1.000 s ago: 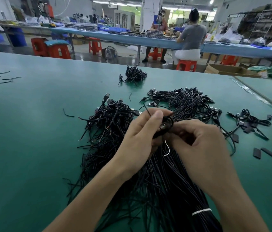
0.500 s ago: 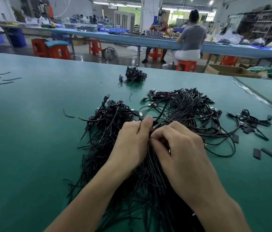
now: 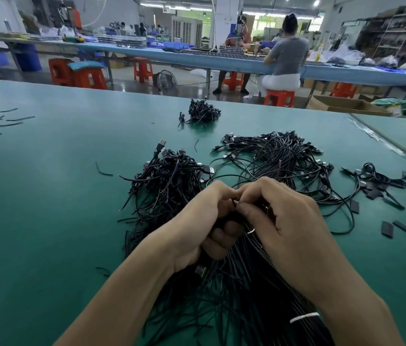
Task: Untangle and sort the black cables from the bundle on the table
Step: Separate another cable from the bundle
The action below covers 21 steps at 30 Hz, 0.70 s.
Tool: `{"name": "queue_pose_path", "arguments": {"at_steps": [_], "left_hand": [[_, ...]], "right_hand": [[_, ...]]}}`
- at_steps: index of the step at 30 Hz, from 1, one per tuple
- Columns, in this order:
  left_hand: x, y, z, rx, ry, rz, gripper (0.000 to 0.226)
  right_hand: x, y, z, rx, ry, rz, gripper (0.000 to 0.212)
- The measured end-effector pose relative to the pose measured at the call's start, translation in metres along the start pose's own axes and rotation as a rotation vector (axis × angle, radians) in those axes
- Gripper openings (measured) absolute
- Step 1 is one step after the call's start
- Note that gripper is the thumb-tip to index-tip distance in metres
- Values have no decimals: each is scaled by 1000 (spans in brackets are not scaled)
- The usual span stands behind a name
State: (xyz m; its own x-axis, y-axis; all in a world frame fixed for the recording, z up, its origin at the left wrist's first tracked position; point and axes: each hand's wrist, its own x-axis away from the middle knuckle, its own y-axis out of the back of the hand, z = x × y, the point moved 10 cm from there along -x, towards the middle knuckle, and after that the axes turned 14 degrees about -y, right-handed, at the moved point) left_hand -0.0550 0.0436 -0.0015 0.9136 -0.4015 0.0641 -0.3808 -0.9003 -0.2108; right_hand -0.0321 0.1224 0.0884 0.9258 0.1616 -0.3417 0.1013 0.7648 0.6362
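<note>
The left hand (image 3: 204,221) and right hand (image 3: 289,221) meet knuckle to knuckle low over the green tabletop (image 3: 47,208), with both forearms reaching in from the near edge. Under them lies the bundle (image 3: 234,290) of black cables, a long sheaf running back toward the wearer. A white tie (image 3: 304,317) cinches it beside the right forearm.

Beyond the hands are a tangled left pile (image 3: 169,176), a looser right pile (image 3: 284,156) and a small far heap (image 3: 203,112).

The left hand is curled round a clump at the bundle's far end, thumb tucked beneath. The right hand's fingertips are closed in a pinch on a single strand (image 3: 233,201), just beside the left forefinger.

These cables look light, limp and a little springy, and their plugs are likely to snag on neighbouring loops. A strand is probably best taken close to its plug and drawn out lengthwise while the other hand anchors the sheaf. A sideways tug would likely tighten the tangle.
</note>
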Motion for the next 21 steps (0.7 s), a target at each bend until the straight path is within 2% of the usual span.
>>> {"name": "queue_pose_path", "arguments": {"at_steps": [3, 6, 8, 11, 15, 18, 21], "left_hand": [[1, -10, 0, -49, 10, 124, 24], [4, -11, -6, -354, -59, 184, 12], [6, -13, -11, -502, -131, 228, 19], [6, -14, -14, -561, -179, 235, 25], [6, -15, -19, -659, -238, 224, 16], [6, -15, -16, -676, -220, 215, 20], [4, -14, -12, -674, -198, 201, 21]], "right_hand": [[-1, 2, -9, -36, -67, 59, 17], [1, 2, -13, -2, -100, 111, 14], [2, 4, -12, 61, -92, 90, 12], [3, 6, -5, 148, -44, 28, 13], [4, -1, -4, 145, -39, 47, 18], [4, -3, -8, 126, -58, 59, 28], [4, -2, -7, 190, -46, 43, 23]]}}
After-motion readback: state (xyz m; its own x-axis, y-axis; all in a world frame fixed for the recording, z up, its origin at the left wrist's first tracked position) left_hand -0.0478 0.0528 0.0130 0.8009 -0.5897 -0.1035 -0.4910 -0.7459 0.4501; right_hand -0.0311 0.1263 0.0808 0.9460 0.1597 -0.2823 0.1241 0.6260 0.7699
